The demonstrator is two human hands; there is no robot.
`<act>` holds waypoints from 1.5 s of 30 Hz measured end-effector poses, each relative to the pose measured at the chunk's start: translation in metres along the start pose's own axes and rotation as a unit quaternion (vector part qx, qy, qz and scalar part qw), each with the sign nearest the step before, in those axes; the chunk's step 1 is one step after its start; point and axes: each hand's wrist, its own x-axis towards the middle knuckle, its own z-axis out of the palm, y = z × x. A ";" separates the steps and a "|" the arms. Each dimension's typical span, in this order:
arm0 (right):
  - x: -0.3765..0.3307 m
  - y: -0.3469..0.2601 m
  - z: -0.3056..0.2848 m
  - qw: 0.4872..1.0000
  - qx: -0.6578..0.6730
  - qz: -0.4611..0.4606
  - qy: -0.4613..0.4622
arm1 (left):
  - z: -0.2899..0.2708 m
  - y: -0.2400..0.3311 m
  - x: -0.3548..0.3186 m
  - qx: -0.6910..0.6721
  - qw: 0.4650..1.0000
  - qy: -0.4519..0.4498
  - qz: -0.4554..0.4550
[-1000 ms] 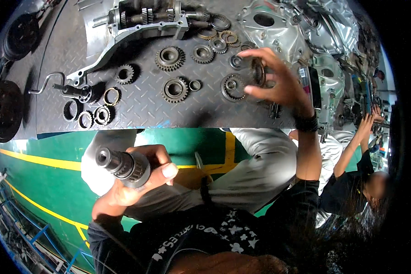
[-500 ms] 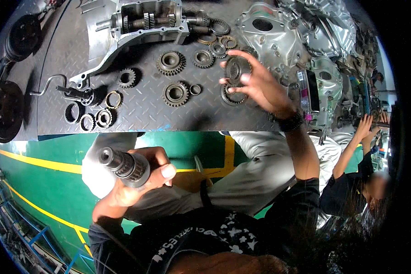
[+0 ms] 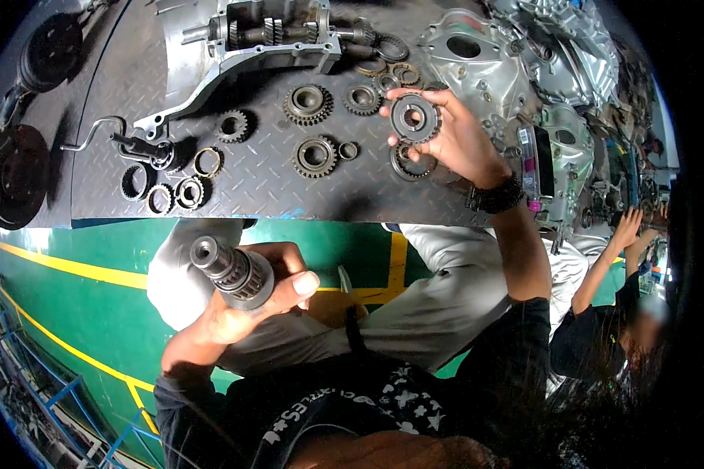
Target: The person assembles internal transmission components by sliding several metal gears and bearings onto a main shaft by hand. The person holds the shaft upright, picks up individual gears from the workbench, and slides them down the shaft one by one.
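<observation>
My left hand (image 3: 250, 305) is closed round a splined steel gear shaft (image 3: 233, 272), its bored end pointing up and to the left, in front of the bench edge. Above the bench, my right hand (image 3: 463, 142) grips a toothed synchronizer hub (image 3: 414, 118) by its rim, with the flat face and splined bore in sight. Under that hand lies a ring gear (image 3: 411, 162), partly covered by the fingers. Loose gears lie to its left: a large one (image 3: 307, 104), another (image 3: 315, 157), a third (image 3: 362, 98) and a small collar (image 3: 348, 151).
An opened gearbox housing (image 3: 250, 59) with shafts stands at the back. Rings and a bearing (image 3: 189, 192) sit at the bench's left front, beside a bent rod (image 3: 94, 133). Silver casings (image 3: 477, 66) and a phone-like device (image 3: 536, 162) fill the right. Another person's hands (image 3: 627, 229) work farther right.
The synchronizer hub in my right hand has turned so that its flat face shows. My left hand with the gear shaft has shifted slightly right. The whole view has moved a little.
</observation>
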 end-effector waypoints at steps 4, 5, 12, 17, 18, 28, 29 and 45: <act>-0.006 -0.004 0.003 0.958 -0.274 -0.066 0.046 | 0.000 -0.003 -0.001 0.006 1.000 0.001 0.025; -0.004 -0.005 -0.007 0.952 -0.296 -0.071 0.023 | 0.000 -0.002 -0.001 0.005 1.000 -0.001 0.025; 0.019 0.013 -0.023 0.988 0.066 -0.137 -0.028 | -0.001 -0.002 0.000 -0.011 1.000 0.001 -0.023; 0.026 0.014 -0.027 0.963 -0.120 -0.235 0.056 | -0.003 -0.002 -0.001 -0.025 0.999 0.004 -0.025; 0.029 0.014 -0.029 0.963 -0.121 -0.235 0.056 | -0.003 -0.003 0.000 -0.012 1.000 0.004 -0.020; 0.043 0.025 -0.035 0.851 -0.297 -0.369 0.225 | -0.002 -0.001 -0.002 -0.001 1.000 0.002 -0.019; 0.044 0.025 -0.036 0.847 -0.271 -0.387 0.243 | -0.002 -0.002 -0.002 -0.001 1.000 0.002 -0.019; -0.028 0.036 0.031 0.677 -0.703 -0.211 -0.064 | -0.006 0.000 -0.002 0.017 0.999 0.017 -0.034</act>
